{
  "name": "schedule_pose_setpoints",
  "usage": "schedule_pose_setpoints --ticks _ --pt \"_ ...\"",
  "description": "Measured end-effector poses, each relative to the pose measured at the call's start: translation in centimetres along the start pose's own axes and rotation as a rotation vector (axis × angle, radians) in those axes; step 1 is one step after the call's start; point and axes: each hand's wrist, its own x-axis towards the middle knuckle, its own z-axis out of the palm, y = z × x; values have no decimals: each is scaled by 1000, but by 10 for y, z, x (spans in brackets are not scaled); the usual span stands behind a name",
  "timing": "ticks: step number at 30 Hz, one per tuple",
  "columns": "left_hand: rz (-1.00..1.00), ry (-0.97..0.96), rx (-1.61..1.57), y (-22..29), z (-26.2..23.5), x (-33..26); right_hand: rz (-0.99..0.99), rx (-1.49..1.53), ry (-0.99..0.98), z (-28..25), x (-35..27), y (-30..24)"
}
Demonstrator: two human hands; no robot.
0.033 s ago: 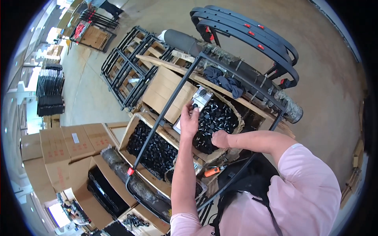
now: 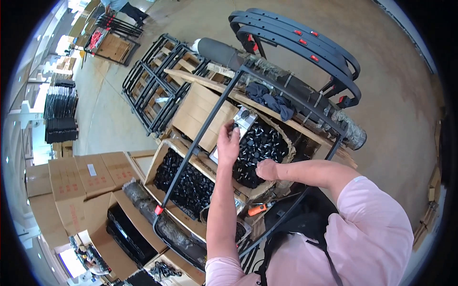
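My left hand (image 2: 228, 148) pinches a small black knob (image 2: 235, 126) between thumb and fingers, at the edge of a silver metal plate (image 2: 244, 119). On that plate lies another round black piece (image 2: 245, 114). My right hand (image 2: 267, 169) is curled closed over the near right part of an open carton, with its fingertips hidden from view. Black knobs with shiny metal studs (image 2: 260, 143) fill this carton. To its left, a second open carton holds a heap of similar small black parts (image 2: 183, 181).
A dark metal tube frame (image 2: 200, 131) crosses over the cartons. Curved dark frames with red pieces (image 2: 305, 43) stand at the far right. An orange-handled tool (image 2: 257, 209) lies near me. Brown cartons (image 2: 81, 181) stand at left. Far off, a person (image 2: 125, 8) is beside a cart.
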Motion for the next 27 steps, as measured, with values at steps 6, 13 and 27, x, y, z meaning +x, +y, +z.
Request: schedule_pose_setpoints --ticks 6,13,27 --pt "229 152 79 37 8 110 229 539 162 -74 -44 -10" --pt "328 105 285 34 33 202 325 1102 417 -154 -166 -21" --pt "534 -51 343 26 35 209 606 1082 728 -157 -267 -19"
